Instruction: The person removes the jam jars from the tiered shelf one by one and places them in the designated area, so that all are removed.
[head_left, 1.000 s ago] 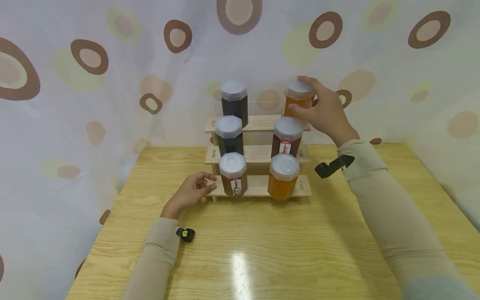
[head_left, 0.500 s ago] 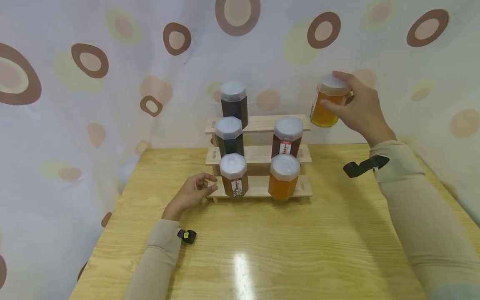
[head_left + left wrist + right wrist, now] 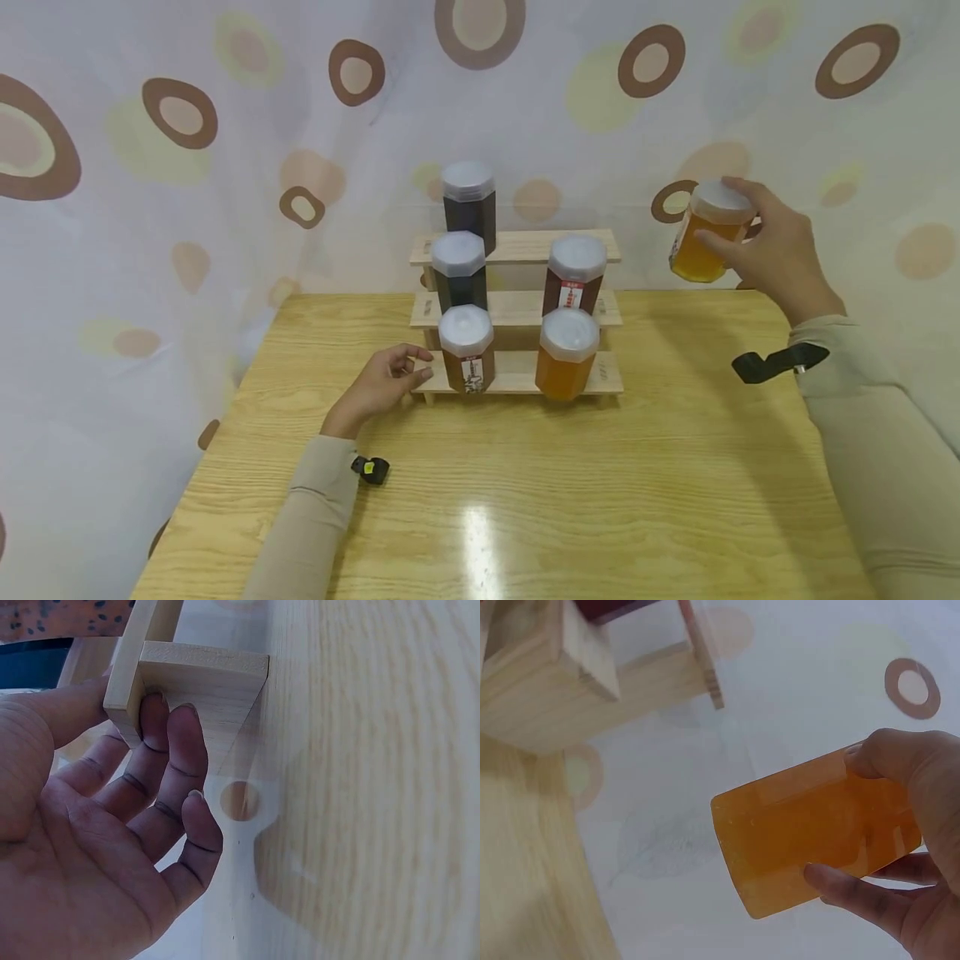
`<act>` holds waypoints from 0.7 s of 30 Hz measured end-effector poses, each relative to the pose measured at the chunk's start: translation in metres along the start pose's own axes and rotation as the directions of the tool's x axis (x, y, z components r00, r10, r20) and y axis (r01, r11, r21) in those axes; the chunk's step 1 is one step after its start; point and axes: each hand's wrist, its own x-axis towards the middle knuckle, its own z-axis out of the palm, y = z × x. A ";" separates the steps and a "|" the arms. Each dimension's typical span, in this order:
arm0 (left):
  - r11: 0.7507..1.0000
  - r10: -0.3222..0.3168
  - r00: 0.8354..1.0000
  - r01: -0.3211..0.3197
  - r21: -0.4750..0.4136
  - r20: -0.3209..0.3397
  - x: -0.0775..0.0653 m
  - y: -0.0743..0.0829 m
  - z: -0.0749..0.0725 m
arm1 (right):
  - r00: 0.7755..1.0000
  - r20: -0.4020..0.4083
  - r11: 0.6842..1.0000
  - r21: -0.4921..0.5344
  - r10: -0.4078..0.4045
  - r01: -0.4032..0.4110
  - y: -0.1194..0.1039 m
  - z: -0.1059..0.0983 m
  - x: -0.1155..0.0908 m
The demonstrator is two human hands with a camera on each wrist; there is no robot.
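My right hand (image 3: 780,254) grips a jar of amber honey (image 3: 708,237) with a white lid, held up in the air right of the tiered wooden rack (image 3: 517,371). In the right wrist view, thumb and fingers (image 3: 855,896) clasp the jar's sides. My left hand (image 3: 378,383) holds the left end of the lowest shelf (image 3: 124,690), its fingers curled beneath the board. Close by it stands a brown jar (image 3: 468,367) with a label, and an orange jar (image 3: 564,367) sits to the right on that same shelf.
The middle shelf bears a dark jar (image 3: 460,275) and a dark red jar (image 3: 573,275). On the top shelf stands a black jar (image 3: 470,208) at the left. The rack rests on a wooden table (image 3: 600,492) before a patterned cloth backdrop (image 3: 525,108).
The honey jar has left the top shelf's right end, carried by my right hand to the right, lately a little downward. My left hand has stayed at the rack.
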 end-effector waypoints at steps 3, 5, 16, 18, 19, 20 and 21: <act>1.000 0.003 1.000 -0.003 -0.002 -0.002 -0.001 0.002 -0.002 | 1.000 0.024 1.000 -0.012 0.005 -0.004 0.010 0.001 -0.003; 1.000 0.004 1.000 -0.004 -0.005 -0.003 -0.001 0.002 -0.002 | 0.999 0.041 1.000 -0.010 0.017 -0.017 0.016 0.002 -0.005; 1.000 -0.013 1.000 0.013 -0.009 0.003 0.003 0.001 -0.003 | 0.993 0.092 0.997 -0.013 0.074 -0.073 0.052 0.009 -0.024; 1.000 -0.016 1.000 0.016 -0.014 0.010 -0.001 0.011 -0.003 | 0.991 0.102 0.996 -0.017 0.085 -0.083 0.057 0.010 -0.027; 1.000 -0.016 1.000 0.016 -0.016 0.013 -0.003 0.016 -0.004 | 0.990 0.106 0.996 -0.019 0.088 -0.086 0.059 0.011 -0.028; 1.000 -0.014 1.000 0.014 -0.022 0.017 -0.005 0.021 -0.004 | 0.989 0.110 0.996 -0.018 0.094 -0.092 0.061 0.012 -0.029; 1.000 -0.013 1.000 0.013 -0.026 0.020 -0.007 0.026 -0.004 | 0.989 0.113 0.995 -0.017 0.099 -0.098 0.064 0.013 -0.031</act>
